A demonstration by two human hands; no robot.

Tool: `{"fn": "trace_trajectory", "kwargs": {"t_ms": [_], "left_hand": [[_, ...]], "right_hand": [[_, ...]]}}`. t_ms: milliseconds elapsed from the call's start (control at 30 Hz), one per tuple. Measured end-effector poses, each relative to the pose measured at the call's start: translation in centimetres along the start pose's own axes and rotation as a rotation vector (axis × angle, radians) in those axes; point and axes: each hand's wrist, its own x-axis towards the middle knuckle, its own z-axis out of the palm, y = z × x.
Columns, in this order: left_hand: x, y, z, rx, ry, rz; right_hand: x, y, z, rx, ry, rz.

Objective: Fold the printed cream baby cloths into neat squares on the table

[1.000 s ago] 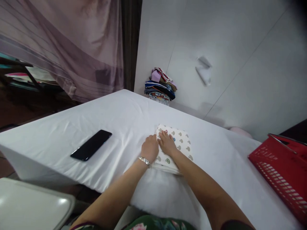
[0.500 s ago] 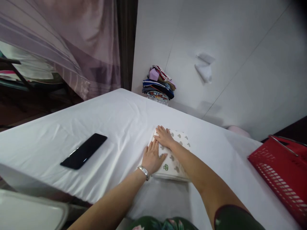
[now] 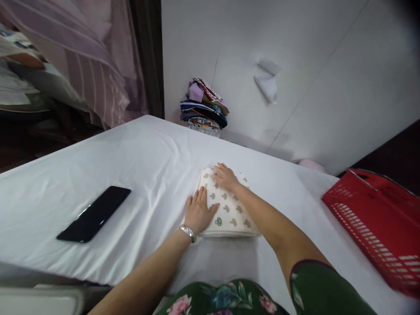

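A folded white cloth (image 3: 226,205) with grey-brown mushroom prints and one green print lies on the white-covered table (image 3: 147,148). On its left edge rests my left hand (image 3: 198,212), flat with fingers stretched and thumb apart; a silver watch or bracelet (image 3: 188,232) circles that wrist. My right hand (image 3: 225,177) lies across the cloth's far part, palm down, fingers extended. Neither hand grips the cloth; both touch its top. My right forearm covers part of its right side.
A black phone (image 3: 95,214) lies on the table to the left. At the right stands a red plastic basket (image 3: 377,218). Beyond the far edge a stack of folded clothes (image 3: 205,107) sits against the white wall (image 3: 246,35). A pinkish curtain (image 3: 98,57) hangs at the back left.
My right hand has slid right across the cloth, away from my left hand, uncovering more of the print. The left hand stays at the left edge. The whole view has shifted slightly.
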Motion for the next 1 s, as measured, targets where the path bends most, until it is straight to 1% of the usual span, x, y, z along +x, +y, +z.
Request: {"fn": "trace_trajectory", "kwargs": {"t_ms": [67, 133, 200, 267, 333, 400, 500, 633, 733, 833, 933, 1000], "left_hand": [[0.1, -0.1, -0.4, -0.030, -0.011, 0.000], [0.3, -0.2, -0.8, -0.060, -0.014, 0.003], [0.5, -0.5, -1.1, -0.084, -0.010, 0.013], [0.9, -0.7, -1.4, -0.096, -0.006, 0.003], [1.4, -0.9, -1.7, -0.090, -0.009, -0.034], [2.3, -1.1, -2.0, -0.078, -0.010, -0.081], [4.2, -1.2, -2.5, -0.099, -0.038, -0.132], [7.2, -1.1, -2.7, -0.235, -0.167, -0.244], [8.8, -1.1, -2.8, -0.323, -0.205, -0.342], [9.6, -1.2, -3.0, -0.396, -0.224, -0.417], [9.9, -1.5, -3.2, -0.438, -0.214, -0.438], [9.9, -1.5, -3.4, -0.444, -0.217, -0.453]], "right_hand": [[-1.1, 2.7, -1.4, 0.035, 0.051, 0.169], [-2.7, 5.4, -2.6, 0.120, 0.077, 0.348], [-4.3, 7.6, -3.2, 0.309, 0.118, 0.514], [-6.0, 8.9, -3.4, 0.530, 0.151, 0.651], [-7.3, 9.4, -3.2, 0.697, 0.145, 0.734], [-8.2, 9.4, -3.0, 0.789, 0.117, 0.764], [-8.3, 9.2, -2.8, 0.914, 0.087, 0.783], [-7.0, 9.2, -3.1, 1.026, 0.057, 0.818], [-5.9, 9.0, -3.2, 1.145, 0.013, 0.816], [-5.3, 8.7, -3.4, 1.303, -0.063, 0.790], [-5.2, 8.3, -4.0, 1.370, -0.120, 0.771], [-5.3, 7.7, -4.9, 1.411, -0.125, 0.716]]}}
